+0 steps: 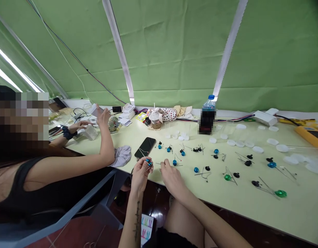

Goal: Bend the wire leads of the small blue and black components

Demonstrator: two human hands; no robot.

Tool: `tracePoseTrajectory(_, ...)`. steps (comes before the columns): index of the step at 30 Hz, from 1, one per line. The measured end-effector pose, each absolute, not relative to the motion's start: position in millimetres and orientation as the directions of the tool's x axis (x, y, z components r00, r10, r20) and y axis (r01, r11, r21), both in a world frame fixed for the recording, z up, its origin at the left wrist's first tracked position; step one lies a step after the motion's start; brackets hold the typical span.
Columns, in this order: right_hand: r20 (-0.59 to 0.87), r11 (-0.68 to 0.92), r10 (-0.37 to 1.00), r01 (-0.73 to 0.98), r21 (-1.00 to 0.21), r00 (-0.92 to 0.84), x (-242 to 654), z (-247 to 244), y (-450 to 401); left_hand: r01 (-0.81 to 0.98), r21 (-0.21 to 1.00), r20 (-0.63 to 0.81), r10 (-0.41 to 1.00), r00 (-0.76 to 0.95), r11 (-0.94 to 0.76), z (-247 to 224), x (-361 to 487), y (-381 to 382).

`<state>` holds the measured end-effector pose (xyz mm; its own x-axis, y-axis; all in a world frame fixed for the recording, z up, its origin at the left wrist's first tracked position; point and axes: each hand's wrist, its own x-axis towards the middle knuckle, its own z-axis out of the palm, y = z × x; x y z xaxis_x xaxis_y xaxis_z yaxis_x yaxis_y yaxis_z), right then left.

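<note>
Viewed from my remote station: the pale desk (pixel 285 203), a black smartphone (pixel 145 148) near its front edge, my left grip (pixel 141 175) pinching a small blue-beaded wire piece (pixel 149 162) above that edge, my right grip (pixel 172 179) drawn closed beside it, its hold unclear; a loosened pinch could drop the piece off the desk.

Green fabric blinds (pixel 174 51) sloping across the whole far side, split by white seam strips (pixel 119 48), a thin cable (pixel 78 65) running slantwise over them. Bright light through gaps at far left (pixel 11 65). Below, a white sill (pixel 303 115) behind a long pale-green desk (pixel 298 206). Dark red floor tiles (pixel 71 234) under a grey-blue chair (pixel 71 203).
</note>
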<state>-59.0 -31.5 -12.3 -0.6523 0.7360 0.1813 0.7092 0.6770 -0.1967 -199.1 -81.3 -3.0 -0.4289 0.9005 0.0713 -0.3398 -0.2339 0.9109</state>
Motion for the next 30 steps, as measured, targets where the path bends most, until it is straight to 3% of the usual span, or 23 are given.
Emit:
tracePoseTrajectory(3,0.170,0.651,0.758,0.748,-0.127,-0.630,-85,-15,-22,-0.374,0.899,0.042,0.893,-0.448,-0.230,-3,-193,-93)
tracePoseTrajectory(13,0.164,0.683,0.729,0.696,-0.222,-0.664,-72,-12,-14,-0.348,0.911,0.016,0.861,-0.508,-0.222,-5,-191,-95)
tracePoseTrajectory(16,0.203,0.663,0.743,0.662,-0.349,-0.637,-51,4,-17,-0.363,0.906,0.001,0.859,-0.512,-0.218,-5,-193,-93)
tracePoseTrajectory(19,0.277,0.576,0.768,0.435,-0.692,-0.578,-33,21,-25,-0.339,0.918,0.015,0.869,-0.495,-0.209,-5,-192,-90)
tracePoseTrajectory(21,0.303,0.526,0.761,0.273,-0.806,-0.573,-27,31,-32,-0.321,0.925,0.032,0.886,-0.463,-0.202,-6,-190,-88)
tracePoseTrajectory(23,0.344,0.525,0.761,0.211,-0.825,-0.550,-25,37,-36,-0.311,0.929,0.048,0.901,-0.432,-0.199,-7,-186,-87)
tracePoseTrajectory(30,0.381,0.576,0.752,0.254,-0.777,-0.538,-25,40,-42,-0.233,0.951,0.099,0.916,-0.389,-0.202,0,-177,-92)
